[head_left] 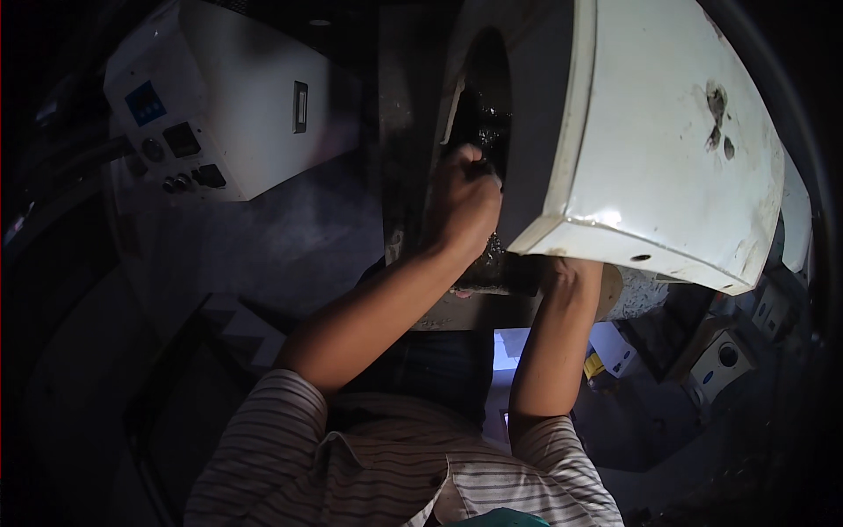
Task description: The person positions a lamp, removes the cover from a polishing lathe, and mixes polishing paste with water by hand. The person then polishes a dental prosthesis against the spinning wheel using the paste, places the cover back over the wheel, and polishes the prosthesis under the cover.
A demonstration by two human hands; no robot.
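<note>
A large white metal housing [672,149], stained and with a rusty hole in its side, stands tilted in front of me on the right. The end facing left has a dark, round-edged opening [492,110], where something wet or greasy glints. At that opening my left hand [467,195] is closed, fingers curled round something dark that I cannot make out. My right hand [572,266] reaches under the housing's lower near edge. Only its wrist and heel show; the fingers are hidden behind the housing.
At the upper left stands a white box-shaped machine [255,105] with a blue display, round knobs and a recessed handle. Below the housing are a flat ledge [465,316] and a round tan piece [609,294]. A smaller white device [720,364] and a yellow item [594,365] sit at the lower right.
</note>
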